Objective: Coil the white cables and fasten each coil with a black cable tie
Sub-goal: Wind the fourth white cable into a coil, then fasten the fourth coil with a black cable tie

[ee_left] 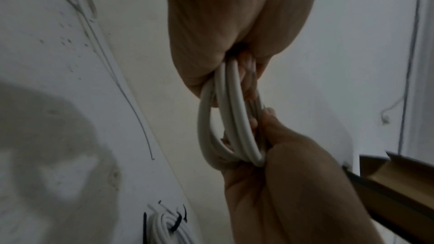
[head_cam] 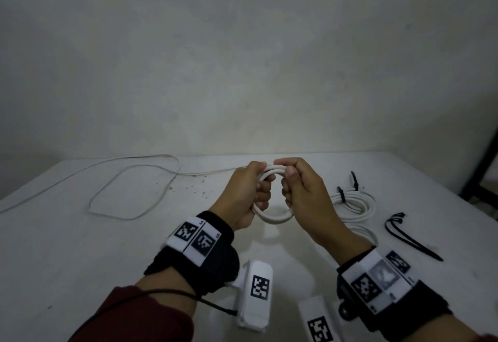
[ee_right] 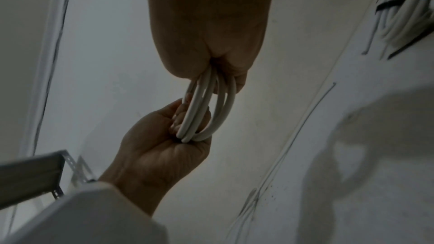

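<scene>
Both hands, left hand (head_cam: pixel 249 193) and right hand (head_cam: pixel 303 193), grip opposite sides of the white cable coil (head_cam: pixel 273 217) held between them.

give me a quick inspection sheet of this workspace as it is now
surface: white table, small dark specks near the far middle.
job's things: white coil held above the table; tied coils at right with black ties on them; spare black ties lying further right.
clutter: nothing seen.
hands: left hand and right hand each grip one side of the white coil.
cables: loose white cable trails across the table's far left, not yet coiled.
surroundings: plain pale wall; dark frame at far right.
</scene>
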